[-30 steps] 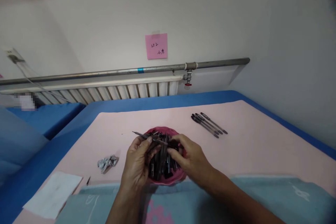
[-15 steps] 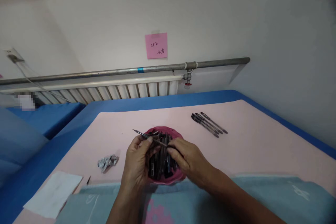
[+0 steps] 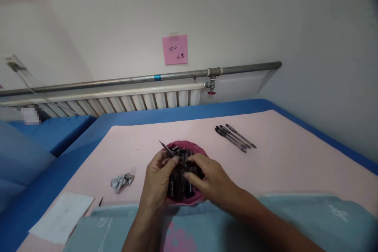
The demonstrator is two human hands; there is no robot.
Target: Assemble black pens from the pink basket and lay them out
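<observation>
My left hand (image 3: 159, 175) is closed on a slim pen (image 3: 167, 149), which slants up to the left with its pointed end free. Its lower end runs in among my fingers and is hard to make out. Close by on the right, my right hand (image 3: 211, 175) has thumb and forefinger apart near that lower end, with nothing plainly between them. Beneath both hands stands a pink-red basket (image 3: 193, 144), filled with dark pens and pen parts (image 3: 180, 189). My hands cover part of it.
Several capped pens (image 3: 234, 138) lie side by side at the right back of the pink table cover (image 3: 283, 157). At left are a crumpled wad (image 3: 122, 182), a white paper sheet (image 3: 62, 217) and a small dark piece (image 3: 100, 201). A blue-green cloth (image 3: 301, 216) lies along the front.
The pen has tilted more steeply and its tip has shifted right. My right thumb and forefinger, pinched at the pen's lower end before, have spread apart.
</observation>
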